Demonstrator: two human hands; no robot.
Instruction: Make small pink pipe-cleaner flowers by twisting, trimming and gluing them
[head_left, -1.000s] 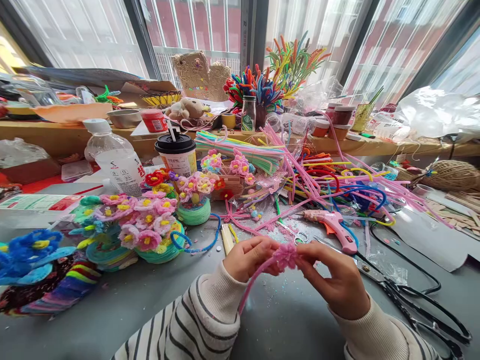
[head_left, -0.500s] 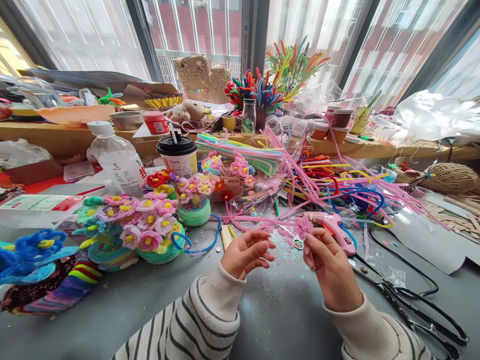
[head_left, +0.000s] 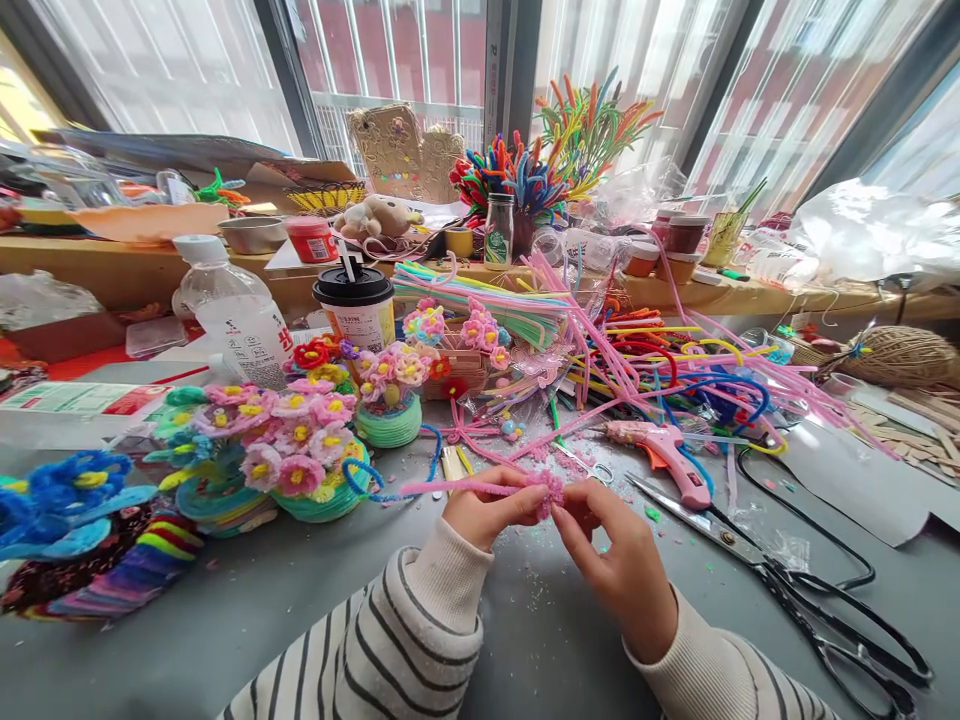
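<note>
The fuzzy pink flower [head_left: 544, 495] sits between the two hands, touching the fingertips of both. Its pink stem [head_left: 442, 488] runs leftward across the top of the left hand [head_left: 491, 515], its free end reaching past the knuckles. The left hand pinches the flower with thumb and fingers where the stem meets the petals; the right hand [head_left: 621, 560] has thumb and fingertips closed on the flower's right edge.

For working the petals, a firm left pinch at the base would steady the flower, while the right fingertips are best kept light, handling one loop at a time so the pile isn't crushed. Keeping the stem clear of the fingers should avoid bending it.

Both wrists angle inward and the forearms converge from below, cuffs just above the grey table [head_left: 566, 650]. The right fingers are bent, with the back of the hand turned outward.

Just beyond the fingertips lie small scissors [head_left: 601, 473]. Past the right hand are a pink glue gun [head_left: 679, 465] and large black-handled shears [head_left: 739, 545]. Left of the left hand, near the stem's free end, lies a blue pipe cleaner [head_left: 394, 497], with potted fuzzy flowers [head_left: 300, 445] farther left.
</note>
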